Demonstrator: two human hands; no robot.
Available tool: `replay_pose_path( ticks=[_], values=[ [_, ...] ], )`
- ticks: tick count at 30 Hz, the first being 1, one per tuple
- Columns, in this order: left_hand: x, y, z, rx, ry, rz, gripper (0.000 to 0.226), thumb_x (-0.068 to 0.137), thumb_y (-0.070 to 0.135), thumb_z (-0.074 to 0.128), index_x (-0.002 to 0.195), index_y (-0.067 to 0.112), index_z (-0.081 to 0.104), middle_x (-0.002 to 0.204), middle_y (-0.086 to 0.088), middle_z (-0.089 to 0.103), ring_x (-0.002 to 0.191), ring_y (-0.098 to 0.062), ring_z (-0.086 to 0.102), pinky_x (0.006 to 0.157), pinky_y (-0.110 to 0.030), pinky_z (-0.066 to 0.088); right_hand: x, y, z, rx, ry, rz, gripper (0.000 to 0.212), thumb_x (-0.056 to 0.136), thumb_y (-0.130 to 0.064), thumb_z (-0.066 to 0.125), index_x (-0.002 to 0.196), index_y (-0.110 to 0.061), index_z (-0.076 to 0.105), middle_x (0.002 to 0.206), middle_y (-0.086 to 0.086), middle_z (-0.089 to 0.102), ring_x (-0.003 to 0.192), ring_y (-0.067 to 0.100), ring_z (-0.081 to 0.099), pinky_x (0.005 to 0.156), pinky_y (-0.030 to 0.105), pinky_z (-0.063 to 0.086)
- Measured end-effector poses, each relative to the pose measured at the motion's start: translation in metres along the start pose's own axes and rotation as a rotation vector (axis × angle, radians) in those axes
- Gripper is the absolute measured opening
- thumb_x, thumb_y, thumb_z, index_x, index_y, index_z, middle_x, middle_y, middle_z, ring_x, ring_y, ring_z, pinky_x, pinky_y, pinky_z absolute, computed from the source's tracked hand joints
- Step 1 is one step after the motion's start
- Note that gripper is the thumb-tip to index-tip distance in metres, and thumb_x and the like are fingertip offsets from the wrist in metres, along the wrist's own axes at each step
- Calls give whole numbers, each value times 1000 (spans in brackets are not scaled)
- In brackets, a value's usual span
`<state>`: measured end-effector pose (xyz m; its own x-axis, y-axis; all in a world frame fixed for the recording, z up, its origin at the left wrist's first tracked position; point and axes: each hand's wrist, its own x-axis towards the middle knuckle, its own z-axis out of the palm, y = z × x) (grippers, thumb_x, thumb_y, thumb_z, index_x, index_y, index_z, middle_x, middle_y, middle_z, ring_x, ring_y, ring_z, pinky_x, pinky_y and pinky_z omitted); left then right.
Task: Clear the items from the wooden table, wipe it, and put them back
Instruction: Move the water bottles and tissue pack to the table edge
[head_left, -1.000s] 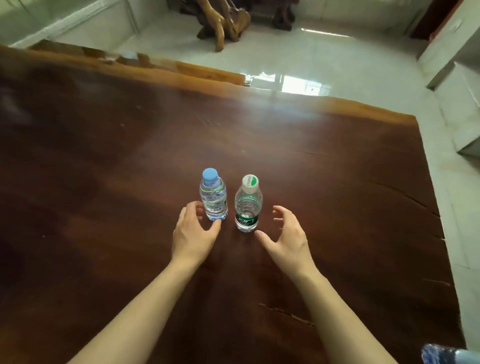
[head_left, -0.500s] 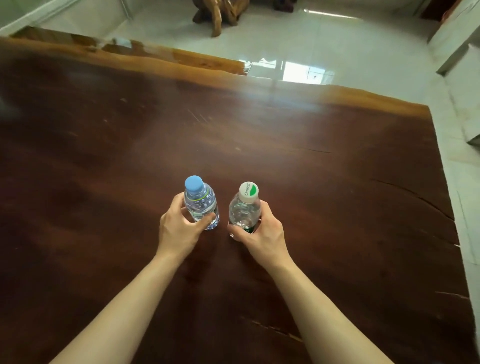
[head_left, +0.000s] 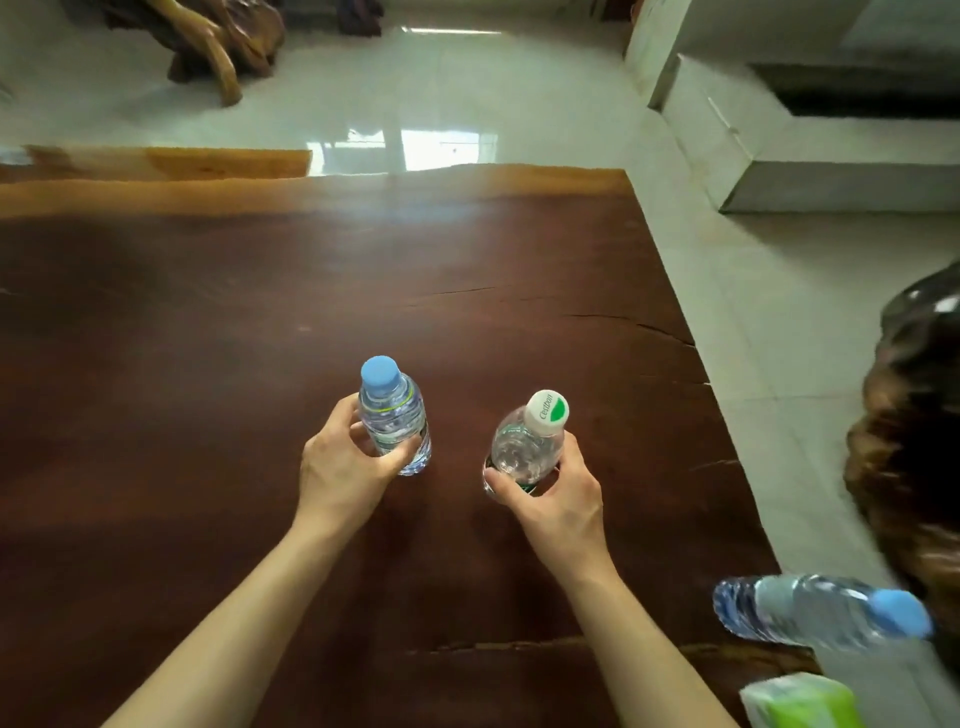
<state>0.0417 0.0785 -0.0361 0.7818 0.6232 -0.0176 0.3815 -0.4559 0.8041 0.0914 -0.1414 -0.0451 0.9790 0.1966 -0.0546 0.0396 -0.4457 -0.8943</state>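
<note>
The dark wooden tabletop (head_left: 218, 395) is filling most of the view, lying beneath both hands. At the lower right, well to the right of the right hand's grip, a third bottle (head_left: 810, 613) with a blue cap is lying on its side, blurred, and just below it a green and white packet (head_left: 800, 701) is showing at the frame edge.

The left hand (head_left: 340, 475) is wrapping its grip around the lower body of the blue-capped bottle (head_left: 390, 415), fingers and thumb pressed against the plastic; the bottle is standing close to upright. Whether its base is touching the wood cannot be told.

The right hand (head_left: 558, 501) is closing its grip on the white-capped bottle (head_left: 527, 447), which is tilting with its cap leaning up and to the right. The two bottles are sitting apart, each just ahead of its own hand.
</note>
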Motion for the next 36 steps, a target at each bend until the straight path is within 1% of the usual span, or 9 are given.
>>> replay_pose_path(
  ticks=[2, 5, 8, 12, 16, 20, 24, 31, 36],
  values=[
    [2, 21, 27, -41, -63, 34, 55, 65, 27, 91, 113, 26, 65, 94, 11, 76, 83, -3, 72, 85, -34, 59, -2, 12, -25, -7, 93, 47, 61, 68, -51, 84, 119, -41, 52, 109, -23, 66, 106, -8, 60, 83, 6, 47],
    [2, 53, 69, -88, -165, 95, 56, 66, 29, 91, 115, 26, 65, 98, 12, 76, 86, -1, 72, 87, -35, 60, -4, 31, -60, -12, 245, 110, 62, 70, -51, 85, 121, -39, 52, 112, -22, 65, 106, -6, 61, 85, 4, 46],
    [0, 83, 109, -159, -284, 152, 58, 67, 28, 91, 118, 26, 64, 98, 13, 76, 86, 3, 72, 88, -33, 60, -4, 48, -89, -5, 418, 156, 65, 72, -45, 87, 126, -27, 56, 116, -12, 67, 103, 1, 63, 88, 3, 44],
    [-4, 118, 159, -213, -412, 210, 59, 67, 26, 92, 119, 25, 64, 101, 11, 77, 89, -2, 73, 89, -35, 60, 0, 64, -114, 24, 629, 213, 63, 72, -33, 89, 126, -23, 58, 111, -13, 65, 98, -5, 57, 81, -8, 32],
    [-7, 144, 202, -207, -505, 263, 62, 68, 24, 92, 122, 24, 63, 103, 11, 76, 93, -3, 73, 90, -34, 60, 8, 78, -124, 73, 771, 299, 64, 74, -29, 87, 129, -15, 57, 121, -2, 68, 108, 14, 64, 89, 6, 39],
    [-9, 156, 232, -183, -554, 300, 63, 67, 23, 91, 123, 26, 62, 105, 16, 75, 95, -2, 72, 88, -30, 60, 14, 85, -126, 119, 842, 350, 66, 76, -28, 86, 133, -18, 54, 119, -9, 61, 105, 5, 55, 83, -9, 26],
    [-8, 160, 250, -160, -581, 313, 63, 67, 23, 91, 123, 25, 62, 104, 17, 74, 95, -1, 71, 88, -31, 60, 16, 92, -125, 134, 863, 399, 69, 76, -29, 85, 136, -17, 53, 131, 1, 64, 119, 16, 59, 89, -4, 26],
    [-2, 166, 267, -107, -621, 319, 62, 67, 22, 89, 123, 26, 62, 103, 14, 74, 95, -6, 72, 90, -35, 59, 13, 98, -125, 85, 846, 428, 75, 77, -28, 86, 140, -13, 50, 137, 5, 62, 126, 22, 58, 102, 19, 37],
    [-3, 164, 273, -72, -660, 308, 63, 68, 23, 88, 125, 24, 60, 107, 8, 75, 98, -10, 71, 92, -38, 58, 13, 96, -126, 56, 821, 433, 75, 77, -29, 86, 141, -13, 48, 137, 6, 62, 126, 22, 58, 98, 13, 33]
  ],
)
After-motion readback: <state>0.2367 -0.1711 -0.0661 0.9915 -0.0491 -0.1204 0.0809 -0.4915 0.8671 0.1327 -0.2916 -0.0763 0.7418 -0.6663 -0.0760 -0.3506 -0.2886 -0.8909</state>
